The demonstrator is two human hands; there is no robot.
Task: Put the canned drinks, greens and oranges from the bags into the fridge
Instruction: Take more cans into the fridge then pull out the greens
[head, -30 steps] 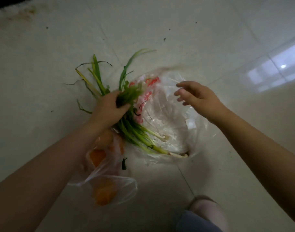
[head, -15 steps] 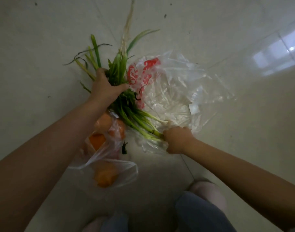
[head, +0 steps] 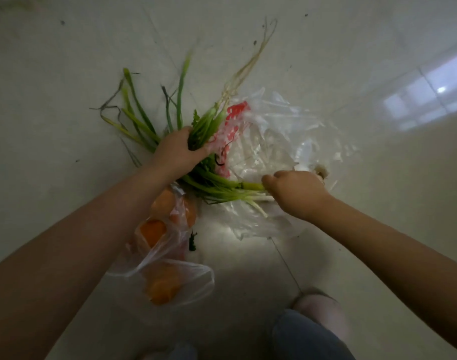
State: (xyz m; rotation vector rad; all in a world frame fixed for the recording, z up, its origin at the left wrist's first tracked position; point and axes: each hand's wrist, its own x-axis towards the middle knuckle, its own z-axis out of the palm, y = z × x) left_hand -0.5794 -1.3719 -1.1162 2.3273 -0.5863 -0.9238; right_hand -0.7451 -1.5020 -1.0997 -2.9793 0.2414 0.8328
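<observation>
- Pale tiled floor lies bare on your left and far side; a bright reflection sits far right
- Nearest you, your knee and shoe stand at the lower right
- Just beyond, oranges sit in a clear bag under your left forearm
- Your right hand pinches the greens at their pale root ends
- Your left hand curls round the leafy middle, tips fanning outward
- Beneath both, a red-printed bag lies crumpled on the floor

both bare forearms reach forward and down; the left hand is curled in a grip, the right hand fisted, knuckles up.
</observation>
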